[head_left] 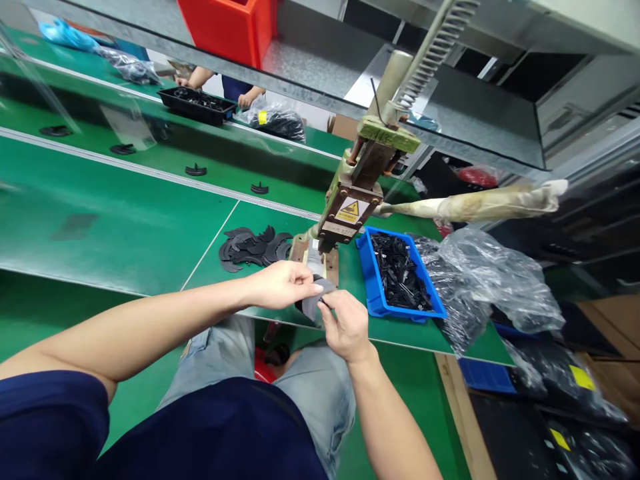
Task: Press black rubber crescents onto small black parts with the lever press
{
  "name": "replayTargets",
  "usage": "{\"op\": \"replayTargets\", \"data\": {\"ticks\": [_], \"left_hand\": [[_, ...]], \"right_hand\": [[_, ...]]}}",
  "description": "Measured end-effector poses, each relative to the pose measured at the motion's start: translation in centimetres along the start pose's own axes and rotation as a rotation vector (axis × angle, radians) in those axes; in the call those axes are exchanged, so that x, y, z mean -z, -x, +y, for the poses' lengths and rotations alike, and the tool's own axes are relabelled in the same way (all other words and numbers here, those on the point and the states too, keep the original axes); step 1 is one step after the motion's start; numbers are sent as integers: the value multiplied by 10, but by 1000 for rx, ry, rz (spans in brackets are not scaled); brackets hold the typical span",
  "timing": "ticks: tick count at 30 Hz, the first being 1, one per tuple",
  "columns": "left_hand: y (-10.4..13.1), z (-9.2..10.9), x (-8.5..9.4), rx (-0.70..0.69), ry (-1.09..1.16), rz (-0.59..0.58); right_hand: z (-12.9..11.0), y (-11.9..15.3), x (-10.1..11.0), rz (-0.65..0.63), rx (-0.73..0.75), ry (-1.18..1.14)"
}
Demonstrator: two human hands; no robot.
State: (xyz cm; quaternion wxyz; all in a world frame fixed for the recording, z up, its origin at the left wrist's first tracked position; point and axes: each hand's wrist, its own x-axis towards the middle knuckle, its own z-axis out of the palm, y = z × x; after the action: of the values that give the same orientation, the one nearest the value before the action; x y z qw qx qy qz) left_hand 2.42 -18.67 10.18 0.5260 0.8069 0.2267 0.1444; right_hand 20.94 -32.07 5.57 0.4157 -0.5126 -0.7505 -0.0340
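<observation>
Both hands meet just in front of the base of a hand press (350, 203). Between them is a curved dark grey piece (311, 307). My left hand (285, 283) pinches its upper edge with thumb and fingers. On its right side, my right hand (346, 323) has thumb and forefinger closed on the same piece. A heap of similar dark curved pieces (253, 247) lies left of the press. To the right, a blue tray (373, 280) holds many small black parts (400, 272).
Clear plastic bags (493, 273) lie right of the tray. The press lever (470, 203) sticks out rightward. A metal shelf with a red bin (225, 30) hangs above. Several black parts lie along the belt (160, 163). Across it, another person's hands are near a black tray (197, 113).
</observation>
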Motion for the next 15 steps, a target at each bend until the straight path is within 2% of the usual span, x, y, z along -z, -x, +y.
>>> {"op": "replayTargets", "data": {"ticks": [4,5,8,9,10,12,15], "left_hand": [[1,-6,-1,-17,217,42],[1,-8,-3,-18,285,18],[4,-15,-4,34,438,-204],[4,-19,-2,57,437,-248],[3,-23,4,78,395,-244],[-4,-36,24,110,176,-119],[-35,-61,73,149,-389,166]], "right_hand": [[-2,0,4,56,47,-21],[-1,-1,4,66,60,-27],[5,1,4,44,50,-26],[7,5,5,32,14,-12],[11,11,5,26,-37,8],[18,29,8,59,-153,56],[28,59,19,139,-268,120]]}}
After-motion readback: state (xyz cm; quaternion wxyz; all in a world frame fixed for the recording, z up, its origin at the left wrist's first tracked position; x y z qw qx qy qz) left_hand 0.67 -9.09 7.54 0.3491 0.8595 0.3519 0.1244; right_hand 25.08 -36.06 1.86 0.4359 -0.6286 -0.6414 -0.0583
